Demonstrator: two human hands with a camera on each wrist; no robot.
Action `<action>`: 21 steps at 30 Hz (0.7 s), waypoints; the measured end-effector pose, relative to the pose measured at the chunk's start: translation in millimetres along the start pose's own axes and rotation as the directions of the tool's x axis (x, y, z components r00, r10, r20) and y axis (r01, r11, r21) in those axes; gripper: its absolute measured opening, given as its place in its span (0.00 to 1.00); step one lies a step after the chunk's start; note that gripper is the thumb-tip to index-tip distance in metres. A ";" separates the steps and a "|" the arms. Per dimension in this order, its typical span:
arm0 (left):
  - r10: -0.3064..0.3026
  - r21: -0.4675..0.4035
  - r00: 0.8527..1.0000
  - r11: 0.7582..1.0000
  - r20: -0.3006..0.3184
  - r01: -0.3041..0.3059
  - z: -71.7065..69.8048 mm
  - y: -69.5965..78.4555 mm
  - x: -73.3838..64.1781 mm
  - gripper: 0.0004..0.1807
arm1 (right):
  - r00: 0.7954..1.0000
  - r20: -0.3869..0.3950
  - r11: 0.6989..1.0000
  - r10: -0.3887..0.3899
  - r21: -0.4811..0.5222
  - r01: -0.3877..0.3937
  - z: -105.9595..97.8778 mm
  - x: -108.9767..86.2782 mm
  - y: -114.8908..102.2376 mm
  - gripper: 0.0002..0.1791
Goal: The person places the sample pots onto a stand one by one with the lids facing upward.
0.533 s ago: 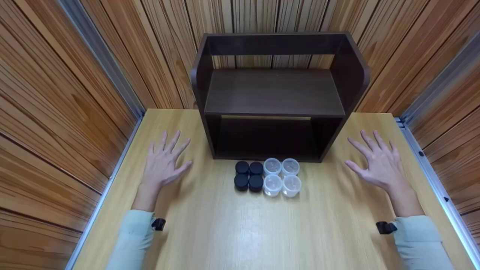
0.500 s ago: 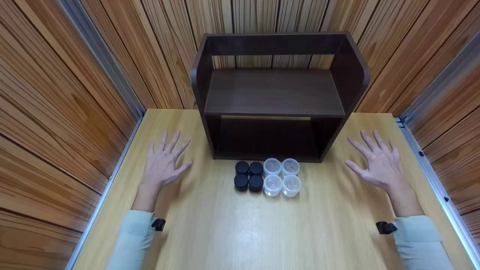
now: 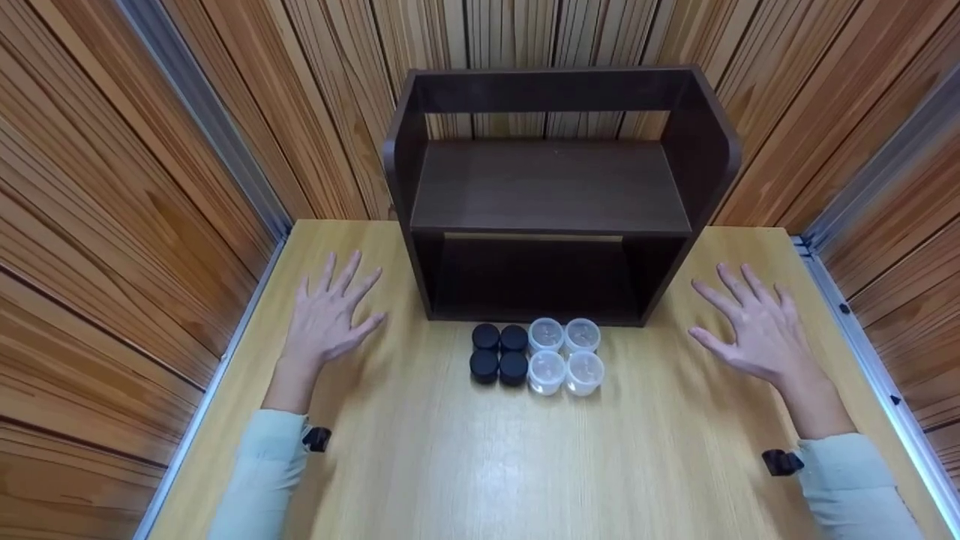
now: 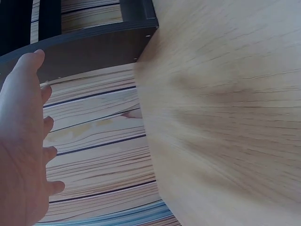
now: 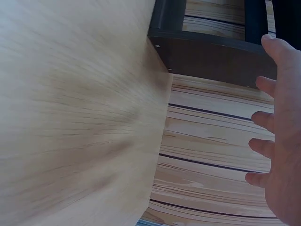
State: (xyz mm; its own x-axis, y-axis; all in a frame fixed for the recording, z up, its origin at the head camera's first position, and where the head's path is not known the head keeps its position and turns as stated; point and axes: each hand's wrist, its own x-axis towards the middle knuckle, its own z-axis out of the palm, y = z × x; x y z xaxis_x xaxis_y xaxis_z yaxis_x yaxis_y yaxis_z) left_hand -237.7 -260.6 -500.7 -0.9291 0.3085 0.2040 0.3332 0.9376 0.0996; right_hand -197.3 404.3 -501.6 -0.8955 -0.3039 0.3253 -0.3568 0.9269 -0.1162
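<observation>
My left hand (image 3: 324, 324) hovers over the left part of the table, palm down, fingers straight and spread, holding nothing. On the right side my right hand (image 3: 763, 331) is held the same way, its fingers apart and nothing in them. Midway between the hands stand several small round black lids or caps (image 3: 499, 354), packed together in two rows. Right beside them are several small clear plastic jars (image 3: 565, 355) in two rows, seemingly uncapped. Both wrist views show only the hand, the table and the shelf side, not the jars.
A dark brown two-tier shelf (image 3: 551, 187) stands at the back of the wooden table (image 3: 495, 465), just behind the lids and jars. Wood-panelled walls (image 3: 97, 225) and metal rails (image 3: 885, 382) border the table.
The left hand has shifted slightly forward. The right forearm has moved a little outward, with its fingers still spread. The lids, jars and shelf stay in place.
</observation>
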 end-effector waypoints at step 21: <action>-0.002 -0.123 0.988 0.992 -0.155 -0.017 -48.4 12.8 45.2 0.44 | 0.988 0.007 0.986 -0.155 0.056 0.154 28.4 -12.0 -43.5 0.42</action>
State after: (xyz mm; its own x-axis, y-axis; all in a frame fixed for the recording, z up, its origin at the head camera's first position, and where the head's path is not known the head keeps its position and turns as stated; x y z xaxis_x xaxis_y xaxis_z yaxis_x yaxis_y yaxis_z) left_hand -267.7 -242.4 -443.1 -0.8936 0.2779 0.3524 0.3664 0.9052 0.2152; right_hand -178.6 361.4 -527.1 -0.8313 -0.4452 0.3329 -0.5048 0.8553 -0.1168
